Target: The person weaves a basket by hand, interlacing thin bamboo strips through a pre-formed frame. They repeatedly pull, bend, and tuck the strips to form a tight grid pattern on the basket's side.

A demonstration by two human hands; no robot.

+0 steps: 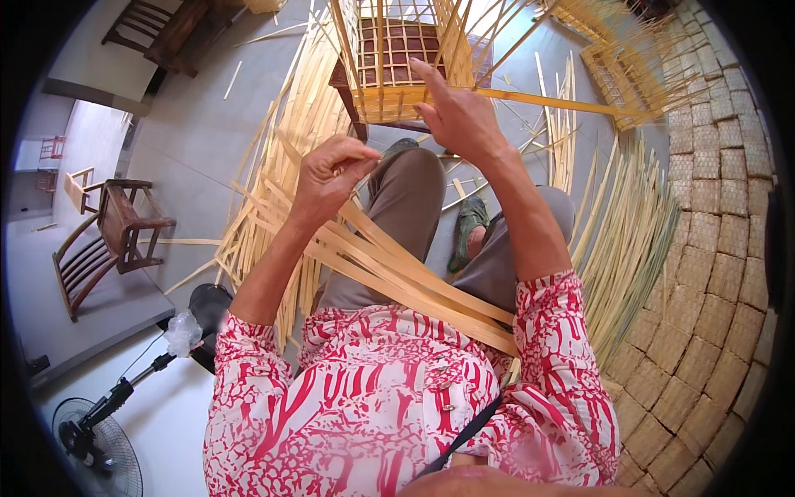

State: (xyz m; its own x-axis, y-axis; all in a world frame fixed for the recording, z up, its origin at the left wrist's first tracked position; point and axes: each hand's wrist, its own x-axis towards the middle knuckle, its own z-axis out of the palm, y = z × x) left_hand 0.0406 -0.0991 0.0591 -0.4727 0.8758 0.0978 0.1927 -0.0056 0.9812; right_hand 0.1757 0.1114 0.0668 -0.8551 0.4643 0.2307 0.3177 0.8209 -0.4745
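A bamboo basket with an open-grid weave (389,103) stands just beyond my knees, its upright strips fanning upward and outward. My right hand (464,120) is at its near side, index finger stretched up and thumb apart, with the other fingers mostly hidden. From behind that hand a long yellow bamboo strip (563,101) runs out to the right. To the left of the basket, my left hand (335,170) is raised with its fingers pinched together; I cannot make out what is in them. Several pale bamboo strips (397,277) lie across my lap beneath my forearms.
Under the basket is a dark reddish wooden stool (339,76). Loose strips (306,91) cover the floor on the left, with a greenish bundle (633,224) on the right. Stacked woven blocks (696,273) line the right side. A wooden chair (124,219) and a fan (95,447) stand left.
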